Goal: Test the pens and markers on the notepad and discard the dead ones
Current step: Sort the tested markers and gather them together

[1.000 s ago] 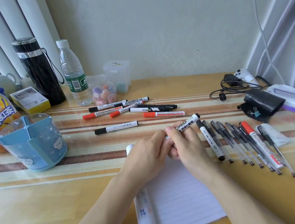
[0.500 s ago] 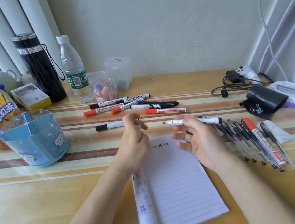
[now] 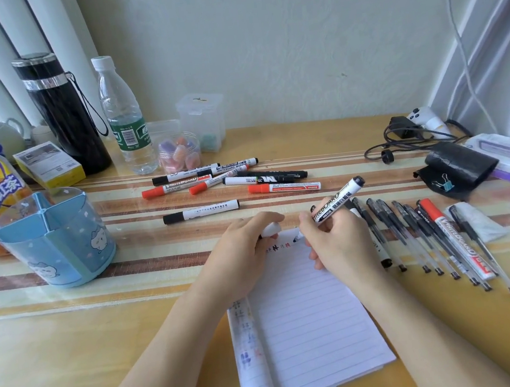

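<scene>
The left hand (image 3: 245,254) pinches what looks like the cap (image 3: 270,230) at the top of the notepad (image 3: 310,315). The right hand (image 3: 340,244) grips the marker (image 3: 335,202), tip on the paper. Pressing too hard could squash the tip or slide the page.

Four red-capped markers (image 3: 177,186) (image 3: 218,181) (image 3: 285,187) (image 3: 455,239), one notepad (image 3: 310,315)

The notepad (image 3: 307,315) at six o'clock is matt paper; the table (image 3: 59,362) glossy wood; the holder (image 3: 58,246) at nine o'clock smooth blue plastic.
</scene>
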